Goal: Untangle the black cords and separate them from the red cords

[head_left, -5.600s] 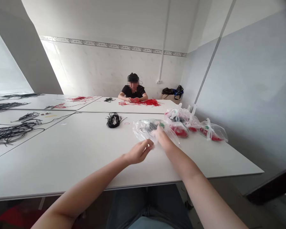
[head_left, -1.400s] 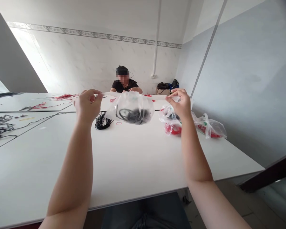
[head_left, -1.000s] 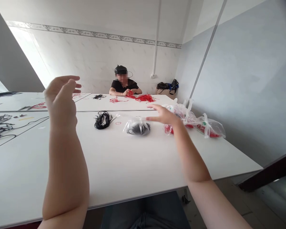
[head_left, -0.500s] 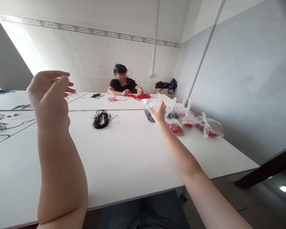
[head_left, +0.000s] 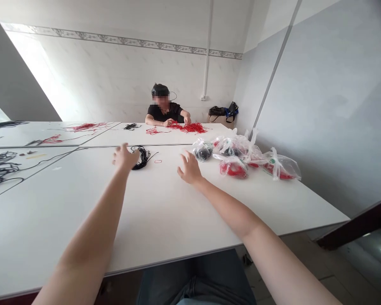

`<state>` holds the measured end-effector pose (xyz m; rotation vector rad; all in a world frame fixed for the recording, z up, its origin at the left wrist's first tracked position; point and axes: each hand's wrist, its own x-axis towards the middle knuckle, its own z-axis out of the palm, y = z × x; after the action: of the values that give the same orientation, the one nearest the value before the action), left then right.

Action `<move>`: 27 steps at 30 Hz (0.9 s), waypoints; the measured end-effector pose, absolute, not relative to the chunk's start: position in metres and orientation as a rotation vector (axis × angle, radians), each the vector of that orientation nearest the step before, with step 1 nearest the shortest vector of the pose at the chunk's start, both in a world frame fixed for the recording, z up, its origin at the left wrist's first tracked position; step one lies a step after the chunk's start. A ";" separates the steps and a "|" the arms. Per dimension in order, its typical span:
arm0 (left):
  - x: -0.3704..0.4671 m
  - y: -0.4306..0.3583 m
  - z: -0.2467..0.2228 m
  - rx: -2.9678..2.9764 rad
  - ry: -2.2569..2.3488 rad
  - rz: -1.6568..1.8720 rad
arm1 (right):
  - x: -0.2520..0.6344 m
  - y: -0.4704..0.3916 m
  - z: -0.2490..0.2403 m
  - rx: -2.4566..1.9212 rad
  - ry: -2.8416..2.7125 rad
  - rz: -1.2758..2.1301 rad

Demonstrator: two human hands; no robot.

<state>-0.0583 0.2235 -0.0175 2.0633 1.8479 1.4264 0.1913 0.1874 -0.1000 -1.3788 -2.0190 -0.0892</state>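
Observation:
A coiled bundle of black cord point(head_left: 143, 156) lies on the white table point(head_left: 165, 212). My left hand point(head_left: 125, 157) is at its left side and covers part of it, fingers apart and slightly blurred; whether it touches the cord I cannot tell. Right of the bundle is a small red rubber band point(head_left: 158, 161). My right hand point(head_left: 190, 168) is over the table with spread fingers and nothing in them. Nearest to it is a clear plastic bag with black contents point(head_left: 203, 151), standing apart from the fingers.
More tied bags, such as one with red contents point(head_left: 233, 169), crowd the right side. Across the table a person point(head_left: 164, 111) handles red cords point(head_left: 195, 128). Loose black cords point(head_left: 1, 169) and a yellow strip point(head_left: 36, 156) lie at left.
My left hand has come down from its raised place to the black cord bundle. My right hand has let go of the bag with black contents and moved left, towards me.

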 end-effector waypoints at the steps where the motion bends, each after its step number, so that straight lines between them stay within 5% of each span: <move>1: -0.057 0.229 -0.037 2.005 1.987 1.293 | 0.189 0.189 -0.111 -1.379 -2.060 -0.056; 5: -0.053 0.235 -0.087 1.954 2.197 0.773 | 0.188 0.194 -0.139 -1.425 -2.072 0.054; 11: -0.012 0.209 -0.101 2.157 2.134 0.399 | 0.191 0.197 -0.142 -1.395 -1.999 0.141; 18: 0.047 0.131 -0.107 2.529 1.596 0.340 | 0.209 0.177 -0.140 -1.078 -2.111 0.350; 27: 0.016 0.122 -0.104 2.450 1.170 0.441 | 0.269 0.117 -0.144 -0.914 -2.250 0.365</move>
<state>0.0164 0.1216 -0.1044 2.4498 1.1697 0.4415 0.2692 0.1170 -0.1435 -0.9142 -2.2503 0.3649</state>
